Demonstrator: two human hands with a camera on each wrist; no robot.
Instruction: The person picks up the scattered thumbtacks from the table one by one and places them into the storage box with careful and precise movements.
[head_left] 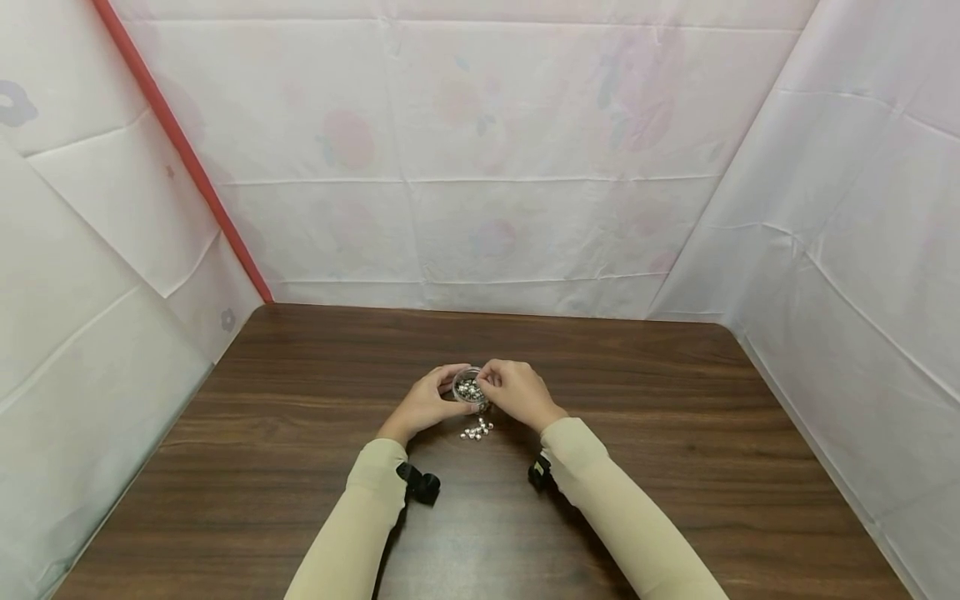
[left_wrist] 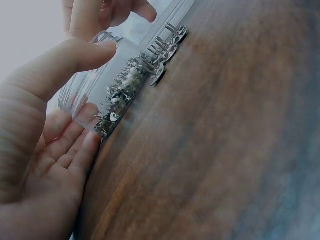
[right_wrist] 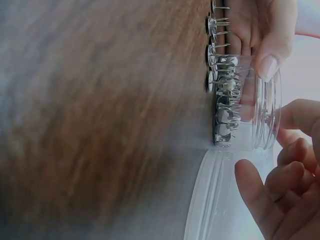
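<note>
Left hand (head_left: 426, 403) and right hand (head_left: 519, 390) meet over one clear jar (right_wrist: 260, 137): my left grips its side between thumb and fingers, while my right has its fingertips at the mouth, and whether they pinch anything I cannot tell. The jar stands on a dark wood-grain bench (head_left: 675, 400), about midway between its sides and toward the back. White cloth (head_left: 480, 150) with faint pink and grey prints hangs behind and along both sides, and a red strip (head_left: 183, 146) slants down the left corner to the bench. Light glares on the wood between my pale sleeves (head_left: 360, 500).

The back edge runs beyond my fingers; both side edges lie well apart from them, slanting outward toward me, with a broad stretch of bare wood to either side of my arms.

Squat and upright, the jar points its round mouth up, its axis vertical. Silver tacks (right_wrist: 226, 117) sit jumbled in its lower part. Just on my side of it, loose tacks (head_left: 476, 431) lie in a small cluster, several resting on their heads with pins up. To the jar's right, a clear lid-like piece (right_wrist: 207, 200) lies flat below my right hand.
</note>
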